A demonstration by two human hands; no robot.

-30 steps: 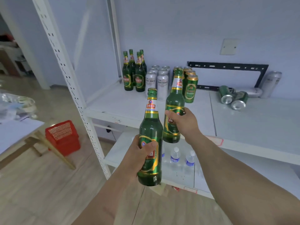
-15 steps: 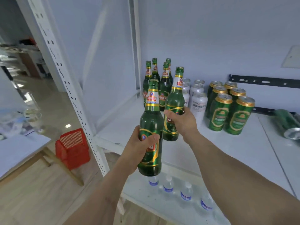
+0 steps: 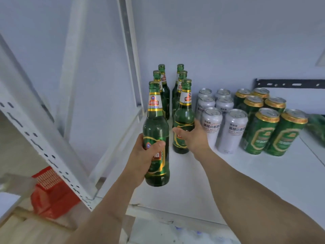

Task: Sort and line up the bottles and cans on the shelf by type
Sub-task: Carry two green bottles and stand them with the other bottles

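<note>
Fingers [image 3: 159,144] of our left hand [image 3: 144,155] grip one bottle [image 3: 155,136] above the shelf [image 3: 193,182], while our right hand [image 3: 192,136] loosens around another bottle [image 3: 182,120]; we should set ours squarely beside it.

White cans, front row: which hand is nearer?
Right. The right hand, at the bottle on the shelf, sits just left of the front white cans. The left hand holds another bottle farther left, nearer the camera.

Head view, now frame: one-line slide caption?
Right hand sets a green bottle on the shelf beside white cans; left hand holds another bottle.
</note>
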